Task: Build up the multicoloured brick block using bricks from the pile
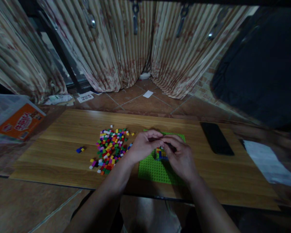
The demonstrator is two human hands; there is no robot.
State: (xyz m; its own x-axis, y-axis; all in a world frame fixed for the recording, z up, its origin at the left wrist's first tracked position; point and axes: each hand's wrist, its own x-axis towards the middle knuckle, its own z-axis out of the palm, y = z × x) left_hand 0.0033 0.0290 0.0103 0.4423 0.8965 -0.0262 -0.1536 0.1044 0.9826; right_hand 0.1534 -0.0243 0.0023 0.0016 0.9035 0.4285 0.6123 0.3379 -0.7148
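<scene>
The left hand (145, 148) and the right hand (181, 156) are meeting at the fingertips above a green studded plate (147, 171), which is lying flat on the wooden bench (235, 181). Both hands are curling inward in a pinching pose, but I cannot tell whether either grip is grasping a small piece, since the fingers are hiding whatever may be between them. A small cluster of coloured blocks (160, 153) is showing on the plate, just below the joined fingertips and partly behind the right hand; whether a finger is touching it is not clear.

To the left, a heap of loose bricks (111, 147) is spreading beside the left forearm, and a few blue and yellow bricks (80, 149) are lying apart from it. A black phone (216, 138) is resting well to the right.

As I judge it, the left forearm is running close enough to the heap that a sideways sweep could be scattering bricks. Neither hand is visibly bracing the plate, so an off-centre push could be sliding it or tipping the cluster. Because the pieces are tiny and the fingers are blocking the view, a brick could be slipping or seating crooked unnoticed, with the dim light adding to that risk.
</scene>
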